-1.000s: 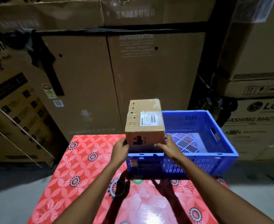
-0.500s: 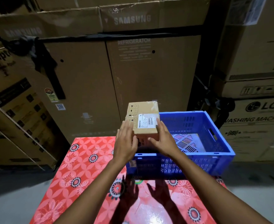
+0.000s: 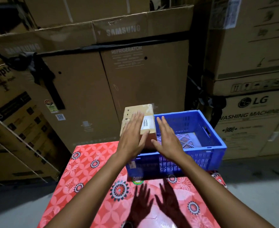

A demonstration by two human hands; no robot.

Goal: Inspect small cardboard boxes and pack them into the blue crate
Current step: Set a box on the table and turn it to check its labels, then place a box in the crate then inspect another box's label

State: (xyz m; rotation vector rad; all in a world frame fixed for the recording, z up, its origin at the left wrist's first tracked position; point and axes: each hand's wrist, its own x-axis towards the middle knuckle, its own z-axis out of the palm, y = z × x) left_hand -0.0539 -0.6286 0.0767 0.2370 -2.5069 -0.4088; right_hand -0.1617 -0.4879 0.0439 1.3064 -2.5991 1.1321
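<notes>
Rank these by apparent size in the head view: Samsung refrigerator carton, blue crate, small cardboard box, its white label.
Samsung refrigerator carton, largest despite standing farthest
blue crate
small cardboard box, partly covered
white label

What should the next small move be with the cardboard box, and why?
Probably draw both hands back. The small cardboard box already stands in the left end of the blue crate, rising above its rim; the left hand lies over it with straight fingers, the right hand is open beside it, and neither grips it. Whether it sits flat is hidden.
</notes>
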